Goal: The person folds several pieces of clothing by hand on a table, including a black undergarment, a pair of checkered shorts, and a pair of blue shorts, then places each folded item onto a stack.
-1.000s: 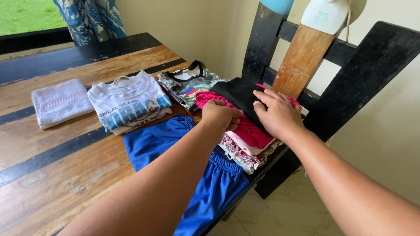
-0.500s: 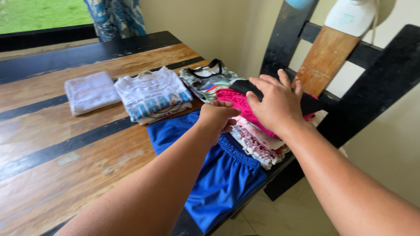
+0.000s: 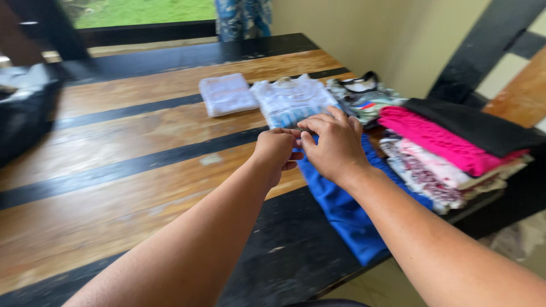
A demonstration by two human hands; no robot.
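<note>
The blue shorts (image 3: 341, 210) are spread flat at the near right part of the wooden table (image 3: 131, 170), with their lower end hanging over the table's near edge. Both hands are placed at the far end of this garment. The left hand (image 3: 277, 152) is closed into a loose fist, and its fingertips are pinched at the far left corner of the blue cloth; the fabric itself is mostly hidden under the knuckles, so the grip is seen only in part. The right hand (image 3: 335, 145) is laid just beside it, touching it, with the fingers curled downward onto the same far edge; whether cloth is actually gripped beneath it cannot be told. The rest of the shorts is seen below and to the right of the right wrist. Just beyond the hands a folded white shirt with blue print (image 3: 293, 99) is found, with a smaller folded white cloth (image 3: 226, 94) to its left and a patterned folded top (image 3: 364, 96) to its right. At the right, a stack of folded clothes (image 3: 449, 153) is seen, topped by pink and black pieces.
</note>
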